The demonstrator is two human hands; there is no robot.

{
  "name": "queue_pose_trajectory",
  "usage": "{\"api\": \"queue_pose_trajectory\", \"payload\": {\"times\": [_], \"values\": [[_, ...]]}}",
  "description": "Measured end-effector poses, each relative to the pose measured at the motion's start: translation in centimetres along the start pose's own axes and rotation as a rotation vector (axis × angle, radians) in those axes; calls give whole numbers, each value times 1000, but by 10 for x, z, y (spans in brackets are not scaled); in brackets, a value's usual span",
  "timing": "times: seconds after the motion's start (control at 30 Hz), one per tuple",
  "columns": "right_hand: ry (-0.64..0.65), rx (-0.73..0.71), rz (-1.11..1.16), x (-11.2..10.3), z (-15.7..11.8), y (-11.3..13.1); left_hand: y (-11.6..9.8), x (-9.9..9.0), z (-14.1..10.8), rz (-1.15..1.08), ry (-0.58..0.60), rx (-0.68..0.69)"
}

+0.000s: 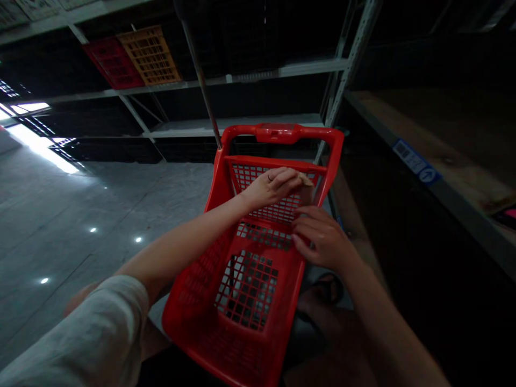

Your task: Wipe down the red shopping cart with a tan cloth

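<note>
Head-camera view, dim and tilted: a small tan object [307, 180] is pinched near the far end of a red plastic shopping trolley [278, 133], just inside its mesh wall. It is held by the left hand [274, 187], whose fingers are drawn narrow around it, and a thin ring [269, 177] is worn on one finger. In this poor light, the object can only be taken for a folded scrap of card or paper.

The right hand [320, 239] is held just below the left, above the trolley's basket, with its fingers curled and slightly parted. Nothing is seen gripped by it, though contact with the object cannot be told. The left arm is stretched across the basket from a pale grey sleeve [76, 338]. A sandal [322, 290] is seen on a foot below the right forearm.

Grey metal shelving [242, 80] is ranged beyond the trolley, with a red crate [113, 62] and an orange crate [151, 55] propped against each other on its upper level. A wooden shelf board [443, 145] is seen to the right, with a blue label [415, 161] fixed along its edge. Ceiling lights are reflected in the polished tile floor [80, 215] on the left.
</note>
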State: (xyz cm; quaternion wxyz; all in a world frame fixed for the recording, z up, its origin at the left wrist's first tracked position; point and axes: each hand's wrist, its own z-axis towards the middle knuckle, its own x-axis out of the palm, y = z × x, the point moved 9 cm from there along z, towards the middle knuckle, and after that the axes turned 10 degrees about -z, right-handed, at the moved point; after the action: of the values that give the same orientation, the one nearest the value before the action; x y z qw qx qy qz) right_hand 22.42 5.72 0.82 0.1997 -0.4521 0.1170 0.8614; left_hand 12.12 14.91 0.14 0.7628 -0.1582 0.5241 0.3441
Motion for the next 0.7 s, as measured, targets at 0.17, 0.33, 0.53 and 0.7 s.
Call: {"api": "queue_pose_trajectory", "payload": {"times": [0.17,0.33,0.53,0.7], "values": [[-45,35,-84,-2,-5,-13,1,10,26,-61,-93,-204],[23,44,-51,12,-2,-11,8,75,6,-86,53,-314],[36,36,-46,14,0,-7,-7,96,-4,-135,114,-187],[11,29,-53,12,0,-6,16,29,21,-204,-541,-398]]}}
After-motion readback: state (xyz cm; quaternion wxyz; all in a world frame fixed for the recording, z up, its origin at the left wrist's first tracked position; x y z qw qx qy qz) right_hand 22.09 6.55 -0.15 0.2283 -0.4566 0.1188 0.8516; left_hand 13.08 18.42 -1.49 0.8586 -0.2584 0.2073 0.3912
